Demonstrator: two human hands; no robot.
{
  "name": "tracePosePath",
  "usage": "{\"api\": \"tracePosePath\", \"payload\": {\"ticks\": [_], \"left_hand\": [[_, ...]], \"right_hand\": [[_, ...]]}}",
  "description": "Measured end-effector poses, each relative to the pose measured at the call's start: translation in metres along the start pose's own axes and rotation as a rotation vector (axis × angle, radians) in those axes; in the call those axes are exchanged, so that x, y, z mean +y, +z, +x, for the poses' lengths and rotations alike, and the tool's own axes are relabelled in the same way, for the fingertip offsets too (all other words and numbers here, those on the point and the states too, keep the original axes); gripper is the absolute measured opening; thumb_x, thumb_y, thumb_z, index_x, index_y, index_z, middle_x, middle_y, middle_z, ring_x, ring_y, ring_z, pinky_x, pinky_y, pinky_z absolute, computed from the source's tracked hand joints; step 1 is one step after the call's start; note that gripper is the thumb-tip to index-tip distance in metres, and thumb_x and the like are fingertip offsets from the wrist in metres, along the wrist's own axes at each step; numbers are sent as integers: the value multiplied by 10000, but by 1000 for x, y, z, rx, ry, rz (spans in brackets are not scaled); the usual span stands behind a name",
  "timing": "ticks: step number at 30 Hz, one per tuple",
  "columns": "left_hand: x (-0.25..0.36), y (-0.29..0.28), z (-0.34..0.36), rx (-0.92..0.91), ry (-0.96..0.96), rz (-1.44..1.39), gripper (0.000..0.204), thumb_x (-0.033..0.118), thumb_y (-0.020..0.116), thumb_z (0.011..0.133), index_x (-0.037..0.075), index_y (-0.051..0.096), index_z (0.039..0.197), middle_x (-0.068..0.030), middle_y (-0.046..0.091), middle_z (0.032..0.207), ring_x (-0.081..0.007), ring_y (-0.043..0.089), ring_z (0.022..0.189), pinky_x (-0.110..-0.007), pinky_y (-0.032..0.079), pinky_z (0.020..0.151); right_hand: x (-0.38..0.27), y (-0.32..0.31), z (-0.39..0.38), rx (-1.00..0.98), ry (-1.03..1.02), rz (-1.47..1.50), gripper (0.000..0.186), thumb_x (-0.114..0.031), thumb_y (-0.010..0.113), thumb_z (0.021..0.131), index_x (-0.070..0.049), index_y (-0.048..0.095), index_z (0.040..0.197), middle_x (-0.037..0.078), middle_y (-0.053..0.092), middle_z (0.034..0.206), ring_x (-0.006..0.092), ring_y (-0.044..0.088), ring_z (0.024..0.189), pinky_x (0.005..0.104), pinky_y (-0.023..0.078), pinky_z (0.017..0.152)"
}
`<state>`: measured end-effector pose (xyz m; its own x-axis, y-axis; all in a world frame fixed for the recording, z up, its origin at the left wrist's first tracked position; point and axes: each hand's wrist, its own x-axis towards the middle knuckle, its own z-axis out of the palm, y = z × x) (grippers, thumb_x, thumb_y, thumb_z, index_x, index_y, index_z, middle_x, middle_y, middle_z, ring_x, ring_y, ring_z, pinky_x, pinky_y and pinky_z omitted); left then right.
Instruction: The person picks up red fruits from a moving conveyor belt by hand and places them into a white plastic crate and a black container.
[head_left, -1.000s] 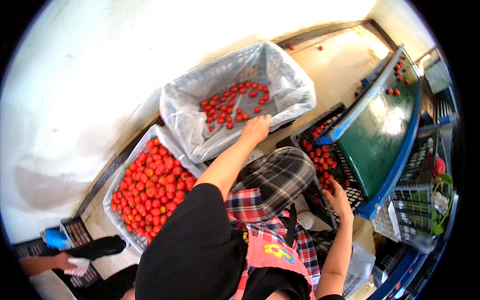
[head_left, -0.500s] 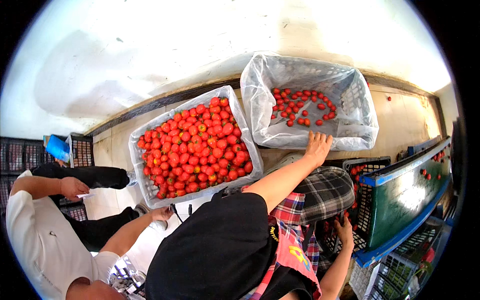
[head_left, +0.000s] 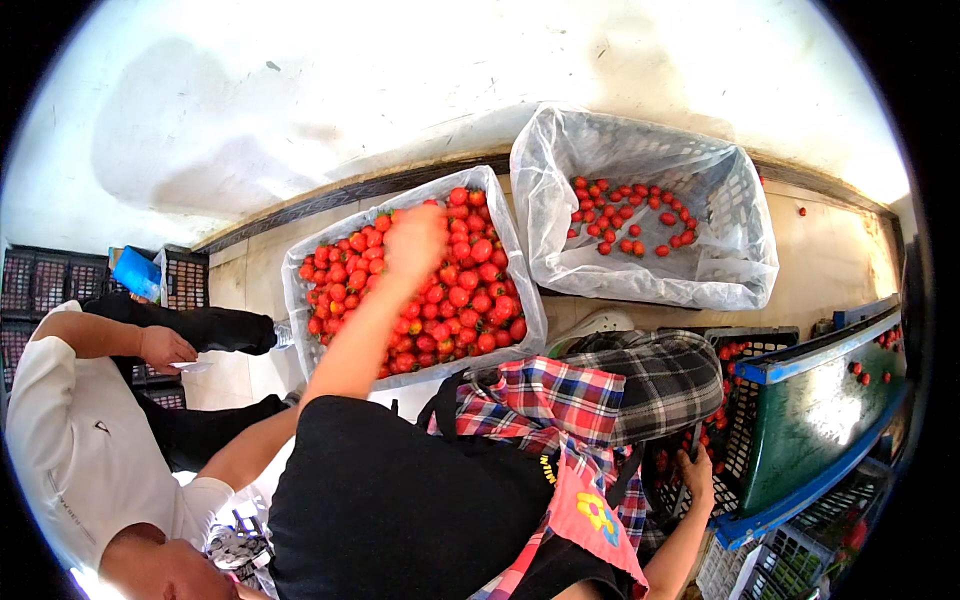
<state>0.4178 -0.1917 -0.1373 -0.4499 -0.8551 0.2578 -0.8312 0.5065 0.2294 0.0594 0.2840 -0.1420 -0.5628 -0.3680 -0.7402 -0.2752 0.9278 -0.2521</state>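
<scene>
My left hand (head_left: pixel 415 245) is smeared by motion above a heap of small red tomatoes (head_left: pixel 465 285); its fingers cannot be made out. The heap fills a crate lined with pale plastic (head_left: pixel 535 318). My right hand (head_left: pixel 697 475) is low at the right, at the side of a black plastic crate (head_left: pixel 735 455) with red tomatoes in it. Its fingers look bent, and whatever they hold is hidden. Beyond my knee, a second plastic-lined crate (head_left: pixel 650 290) has a loose scatter of tomatoes (head_left: pixel 625 215) on its bottom.
A green board with a blue frame (head_left: pixel 820 400) stands at the right, a few tomatoes on it. At the left sits another person in a white shirt (head_left: pixel 95 450), holding something small and pale. Dark stacked crates (head_left: pixel 40 285) stand behind that person. A white wall (head_left: pixel 400 80) closes the far side.
My left hand has left the near rim of the sparsely filled crate and swung left over the full tomato crate. My right hand stays at the black crate. The whole view has shifted slightly.
</scene>
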Motion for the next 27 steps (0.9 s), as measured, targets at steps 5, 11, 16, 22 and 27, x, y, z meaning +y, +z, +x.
{"api": "tracePosePath", "payload": {"ticks": [5,11,16,22,27], "left_hand": [[-77,14,-15,-299,-478,135,512,420,546,826,177,456,1268,-128,335,1393,-374,293,1272,-578,295,973],[-33,28,-40,-117,-523,186,582,455,552,820,142,429,1295,-184,236,1433,-392,240,1304,-610,289,958],[-63,-30,-66,-53,-159,-184,230,243,629,793,82,633,956,-154,523,1108,-331,477,1086,-386,406,923],[-61,-77,-133,-396,155,-22,174,110,640,726,55,610,889,-141,508,965,-334,512,938,-405,448,831],[-68,-75,-149,-597,71,34,274,79,624,712,26,560,972,-147,499,969,-336,507,917,-401,451,815]], "right_hand": [[40,10,21,33,-29,26,584,-243,577,860,44,365,1323,239,463,1291,351,444,1203,386,379,960],[36,6,16,46,-41,19,557,-274,587,861,32,412,1292,229,524,1217,345,510,1115,386,401,919],[24,4,10,54,-39,10,575,-284,586,864,30,398,1307,235,511,1234,362,493,1133,390,400,929],[22,7,12,117,8,-43,592,-268,609,832,68,414,1279,255,503,1240,340,478,1173,365,379,963],[13,1,10,78,-56,-60,544,-266,569,873,38,412,1295,223,476,1285,343,447,1203,378,378,977]]}}
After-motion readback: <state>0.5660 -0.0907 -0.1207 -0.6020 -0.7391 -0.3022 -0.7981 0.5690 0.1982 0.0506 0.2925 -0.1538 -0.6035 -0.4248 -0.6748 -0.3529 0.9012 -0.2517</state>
